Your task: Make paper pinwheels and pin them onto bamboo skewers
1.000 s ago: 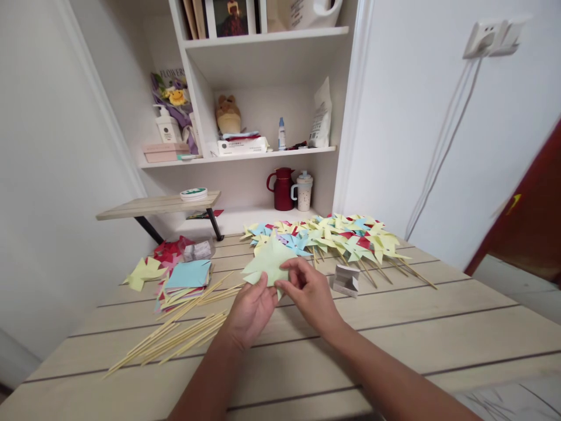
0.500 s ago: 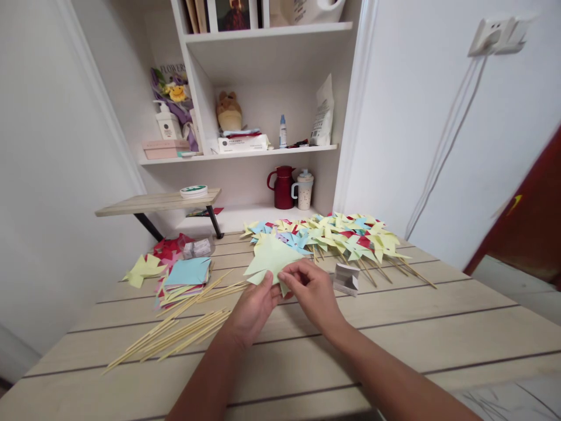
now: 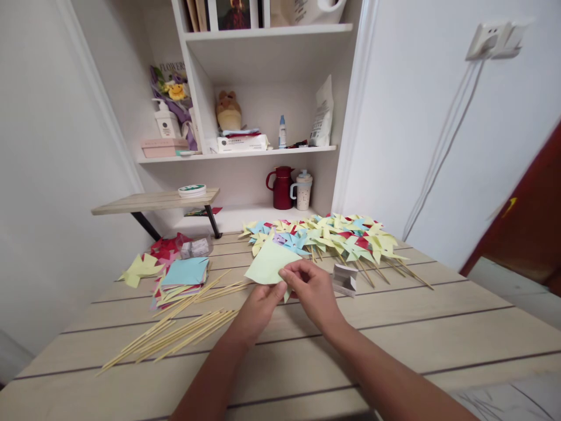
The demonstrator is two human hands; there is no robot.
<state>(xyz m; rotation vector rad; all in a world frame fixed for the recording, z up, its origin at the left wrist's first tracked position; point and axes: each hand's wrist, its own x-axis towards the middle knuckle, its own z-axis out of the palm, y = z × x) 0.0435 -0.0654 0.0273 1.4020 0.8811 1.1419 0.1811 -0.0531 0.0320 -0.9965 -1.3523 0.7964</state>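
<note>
A pale green paper sheet (image 3: 270, 263), cut for a pinwheel, is held above the table between my two hands. My left hand (image 3: 263, 301) grips its lower edge, thumb on top. My right hand (image 3: 309, 286) pinches the sheet near its middle with thumb and index finger; a small paper point hangs below the fingers. Behind the sheet lie several finished pinwheels (image 3: 350, 237) in yellow, blue, green and red on sticks. To the left are a stack of cut paper squares (image 3: 184, 273), blue on top, and loose wooden sticks (image 3: 184, 333).
A small open grey box (image 3: 345, 279) sits right of my right hand. At the left are a yellow paper pinwheel shape (image 3: 141, 269), a clear plastic box (image 3: 196, 247) and a low wooden stand (image 3: 155, 200). A red jug (image 3: 283, 188) and a cup (image 3: 303, 190) stand at the back.
My left thumb has moved down and right, closer to my right fingers. The green sheet has turned a little, and its lower left points no longer show separately.
</note>
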